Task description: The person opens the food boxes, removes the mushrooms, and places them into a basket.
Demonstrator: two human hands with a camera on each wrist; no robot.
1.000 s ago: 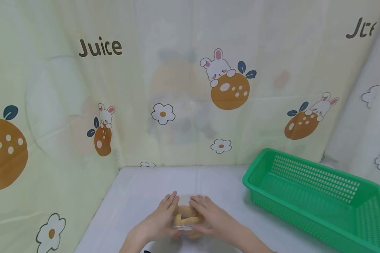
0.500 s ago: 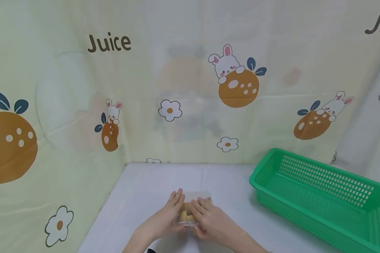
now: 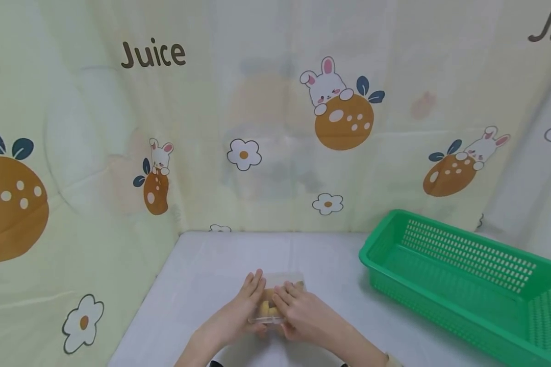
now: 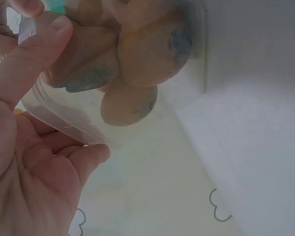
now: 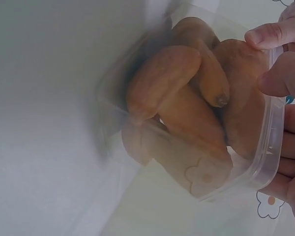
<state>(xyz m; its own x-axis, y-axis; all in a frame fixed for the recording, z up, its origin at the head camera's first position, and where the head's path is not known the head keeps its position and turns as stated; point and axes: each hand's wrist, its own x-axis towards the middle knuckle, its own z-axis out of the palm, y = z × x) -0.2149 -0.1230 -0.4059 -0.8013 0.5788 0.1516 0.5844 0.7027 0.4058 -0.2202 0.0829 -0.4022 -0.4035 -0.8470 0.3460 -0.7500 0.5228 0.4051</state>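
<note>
2 hands [image 3: 234, 316] [image 3: 309, 316], clear container [image 5: 271, 160] gripped between them, brown pieces [image 5: 163, 81] inside

Brown-orange, dark-patched pieces [image 4: 147, 59] show through a clear box [image 5: 274, 142] between the hands [image 3: 305, 313], over a white bench [image 3: 211, 255]. To the hands' right, a green basket [image 3: 464, 290] is patterned with rows of small holes; beyond the hands, a pale yellow curtain [image 3: 202, 102] bears white rabbits [image 3: 326, 90], orange-brown fruit [image 3: 344, 127], navy leaves [image 3: 362, 85], white flowers [image 3: 252, 154] and dark brown lettering [image 3: 163, 55].
</note>
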